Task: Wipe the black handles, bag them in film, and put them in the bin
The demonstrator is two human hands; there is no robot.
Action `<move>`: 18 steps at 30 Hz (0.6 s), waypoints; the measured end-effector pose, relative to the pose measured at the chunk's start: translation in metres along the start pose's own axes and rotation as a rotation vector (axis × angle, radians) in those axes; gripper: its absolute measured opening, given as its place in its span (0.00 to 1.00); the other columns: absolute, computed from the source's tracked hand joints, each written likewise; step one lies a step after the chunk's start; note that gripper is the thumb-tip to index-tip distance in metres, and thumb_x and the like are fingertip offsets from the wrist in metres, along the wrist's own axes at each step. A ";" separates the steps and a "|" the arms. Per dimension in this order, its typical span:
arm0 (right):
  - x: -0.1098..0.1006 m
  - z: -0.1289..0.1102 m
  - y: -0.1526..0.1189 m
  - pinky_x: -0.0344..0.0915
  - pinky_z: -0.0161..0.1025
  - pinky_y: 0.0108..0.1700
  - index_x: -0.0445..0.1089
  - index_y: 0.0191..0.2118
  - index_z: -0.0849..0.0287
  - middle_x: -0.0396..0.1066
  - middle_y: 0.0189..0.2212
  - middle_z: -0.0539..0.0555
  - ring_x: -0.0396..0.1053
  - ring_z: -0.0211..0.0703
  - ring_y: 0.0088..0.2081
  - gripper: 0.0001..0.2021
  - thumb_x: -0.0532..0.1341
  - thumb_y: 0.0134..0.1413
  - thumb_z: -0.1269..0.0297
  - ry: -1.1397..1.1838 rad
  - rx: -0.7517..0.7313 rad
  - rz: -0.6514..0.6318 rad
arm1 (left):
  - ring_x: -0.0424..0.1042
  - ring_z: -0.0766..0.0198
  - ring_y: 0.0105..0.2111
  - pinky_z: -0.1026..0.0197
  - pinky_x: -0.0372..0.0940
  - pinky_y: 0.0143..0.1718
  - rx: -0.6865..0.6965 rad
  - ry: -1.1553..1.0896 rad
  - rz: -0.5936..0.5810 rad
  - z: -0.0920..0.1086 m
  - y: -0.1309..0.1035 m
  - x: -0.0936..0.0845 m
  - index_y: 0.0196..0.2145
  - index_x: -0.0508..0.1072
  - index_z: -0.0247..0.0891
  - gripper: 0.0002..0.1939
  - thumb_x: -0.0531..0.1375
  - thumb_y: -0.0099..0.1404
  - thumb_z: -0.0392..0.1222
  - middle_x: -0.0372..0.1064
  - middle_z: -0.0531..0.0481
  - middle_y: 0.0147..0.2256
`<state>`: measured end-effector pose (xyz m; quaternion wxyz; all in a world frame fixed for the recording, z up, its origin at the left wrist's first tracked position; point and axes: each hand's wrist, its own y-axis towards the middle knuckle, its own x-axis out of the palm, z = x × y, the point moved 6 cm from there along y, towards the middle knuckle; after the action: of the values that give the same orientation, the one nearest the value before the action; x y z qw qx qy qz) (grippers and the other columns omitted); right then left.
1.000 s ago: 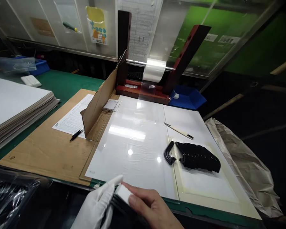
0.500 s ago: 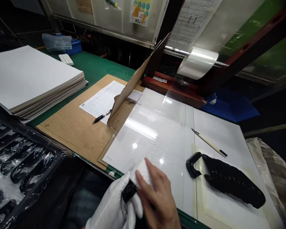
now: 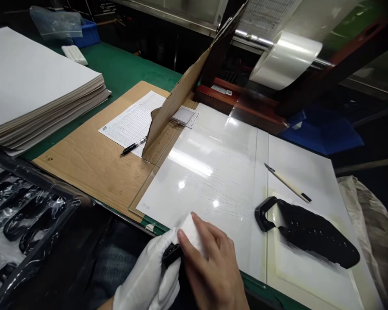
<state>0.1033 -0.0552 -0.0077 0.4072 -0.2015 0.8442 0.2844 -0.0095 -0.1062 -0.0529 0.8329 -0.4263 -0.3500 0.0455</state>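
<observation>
Where two hands are meeting: black part in the left, white pad in the right

While I am viewing from a remote post, the gloved left hand (image 3: 151, 271) is grasping a small black part (image 3: 172, 255), whose visible end is lying crosswise, tilting slightly up toward the right; I cannot see its remaining length. Just beyond and rightward, the bare right hand (image 3: 215, 254) is pinching a white pad (image 3: 190, 229) between thumb and fingers, the pad's long axis pointing away and leftward; whether pad and part are touching, I cannot tell. Farther right, nearer the right hand, a hooked black piece (image 3: 261, 217) is lying beside a row of black pieces (image 3: 318, 232). Beyond these, a slim knife (image 3: 287, 183) is resting on a white surface (image 3: 300, 150). Farthest, a roll of clear film (image 3: 286, 60) is hanging on a metal rod (image 3: 250, 38).
</observation>
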 end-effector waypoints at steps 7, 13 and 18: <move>-0.002 -0.001 0.000 0.70 0.54 0.52 0.60 0.66 0.49 0.57 0.67 0.58 0.58 0.53 0.60 0.28 0.56 0.63 0.77 0.052 0.074 -0.014 | 0.40 0.75 0.07 0.71 0.40 0.09 0.001 0.009 -0.032 -0.009 0.002 -0.006 0.24 0.67 0.39 0.23 0.60 0.64 0.61 0.44 0.63 0.07; -0.006 0.001 -0.001 0.70 0.53 0.53 0.61 0.65 0.48 0.60 0.66 0.56 0.60 0.50 0.59 0.26 0.58 0.65 0.73 0.090 0.141 -0.017 | 0.42 0.73 0.07 0.70 0.41 0.09 -0.003 0.080 0.075 -0.005 0.001 -0.016 0.37 0.74 0.40 0.17 0.65 0.61 0.58 0.43 0.64 0.08; -0.008 0.005 -0.001 0.71 0.51 0.53 0.64 0.63 0.47 0.62 0.65 0.55 0.63 0.49 0.58 0.23 0.58 0.65 0.71 0.119 0.202 -0.045 | 0.53 0.69 0.07 0.68 0.50 0.08 0.035 0.210 0.077 -0.003 -0.002 -0.030 0.44 0.76 0.41 0.21 0.67 0.59 0.56 0.52 0.61 0.09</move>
<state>0.1113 -0.0517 -0.0044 0.3811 -0.1948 0.8864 0.1764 -0.0312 -0.1207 -0.0689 0.8699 -0.4274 -0.2430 0.0387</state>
